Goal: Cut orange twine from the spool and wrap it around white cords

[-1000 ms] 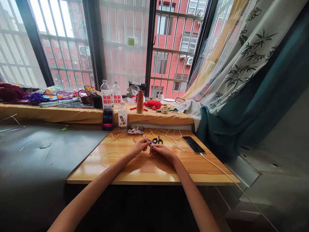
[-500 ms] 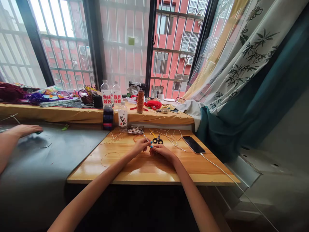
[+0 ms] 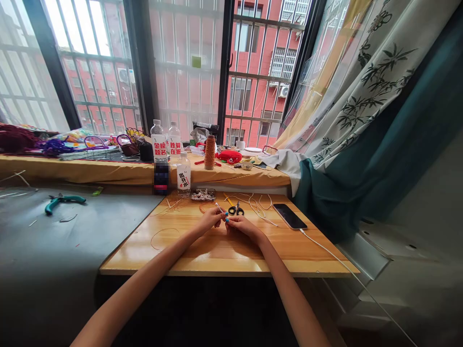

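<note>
Changed: curved teal-handled pliers (image 3: pixel 65 199) now lie on smooth grey surface (image 3: pixel 87 241), co-worker's hand gone | left hand (image 3: pixel 212 218) pinches slim white cord-like piece (image 3: pixel 218 206) | right hand (image 3: pixel 241 224) bunched beside it, hold unclear | piece above glossy wooden table (image 3: pixel 224 266); handwork seems undisturbed

On counter (image 3: pixel 126 255) — scissors (image 3: pixel 241 212) just beyond left hand (image 3: pixel 211 220) and right hand (image 3: pixel 243 223); cord (image 3: pixel 258 210) right of scissors; phone (image 3: pixel 290 217) farther right; box of small pieces (image 3: pixel 203 194) near back edge, bottle (image 3: pixel 183 176) to its left; behind counter, ledge (image 3: pixel 242 178) bearing spool (image 3: pixel 209 154); left — pliers (image 3: pixel 65 200) on adjoining surface (image 3: pixel 54 255).
</note>
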A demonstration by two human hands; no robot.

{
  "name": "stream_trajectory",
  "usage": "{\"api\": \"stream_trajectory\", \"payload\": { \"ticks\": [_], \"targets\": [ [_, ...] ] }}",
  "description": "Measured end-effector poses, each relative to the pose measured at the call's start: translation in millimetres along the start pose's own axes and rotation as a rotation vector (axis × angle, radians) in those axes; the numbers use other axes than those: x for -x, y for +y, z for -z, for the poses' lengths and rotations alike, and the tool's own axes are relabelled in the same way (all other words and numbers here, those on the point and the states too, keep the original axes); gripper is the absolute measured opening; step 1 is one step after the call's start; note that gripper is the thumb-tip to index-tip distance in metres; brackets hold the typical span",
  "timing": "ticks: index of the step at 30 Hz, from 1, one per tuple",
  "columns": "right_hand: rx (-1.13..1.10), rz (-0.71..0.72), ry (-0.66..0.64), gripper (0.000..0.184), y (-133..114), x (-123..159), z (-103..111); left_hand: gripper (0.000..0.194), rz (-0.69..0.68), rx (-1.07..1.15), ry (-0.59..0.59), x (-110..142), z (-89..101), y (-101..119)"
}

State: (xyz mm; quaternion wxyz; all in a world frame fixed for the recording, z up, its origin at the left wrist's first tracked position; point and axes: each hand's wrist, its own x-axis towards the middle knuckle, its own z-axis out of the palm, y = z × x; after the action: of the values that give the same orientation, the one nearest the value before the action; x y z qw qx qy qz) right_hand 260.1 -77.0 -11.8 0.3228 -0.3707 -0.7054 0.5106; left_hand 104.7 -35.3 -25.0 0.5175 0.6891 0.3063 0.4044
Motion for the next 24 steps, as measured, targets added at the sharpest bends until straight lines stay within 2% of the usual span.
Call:
{"api": "stream_trajectory", "payload": {
  "ticks": [15,24],
  "targets": [
    [-0.022,0.015,-0.031,0.038,4.6,-2.4,1.7,0.037,0.04,0.093,-0.014,1.7,-1.3,4.1],
    [0.022,0.008,-0.04,0.04,2.1,-1.2,2.4,0.033,0.178,0.068,-0.028,6.4,0.8,11.4]
  ]
}}
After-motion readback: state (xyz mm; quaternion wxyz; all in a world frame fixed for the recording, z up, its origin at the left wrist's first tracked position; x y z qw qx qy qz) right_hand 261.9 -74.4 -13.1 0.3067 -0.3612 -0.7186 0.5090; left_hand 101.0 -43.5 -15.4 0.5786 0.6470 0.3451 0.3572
